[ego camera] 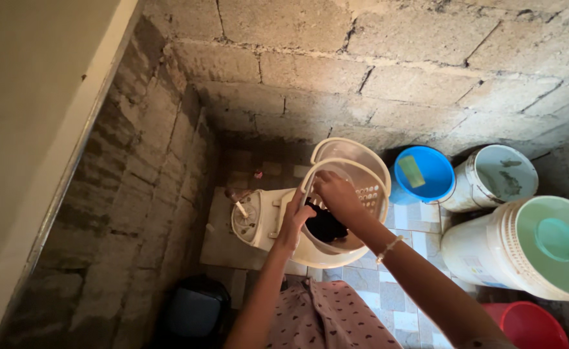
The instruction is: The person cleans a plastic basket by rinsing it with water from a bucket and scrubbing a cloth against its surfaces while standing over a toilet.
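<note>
tight block-wall corner, hands (333,194) in basket (362,187), buckets (491,178) crowding right

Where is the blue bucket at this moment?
In the head view, the blue bucket stands on the tiled floor right of centre, by the block wall, between the cream perforated basket and a white bucket.

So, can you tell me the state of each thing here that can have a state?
white basket: tilted, dark cloth inside
left hand: gripping the basket rim
right hand: reaching into the basket
blue bucket: open
large white bucket: covered by a green lid
</note>
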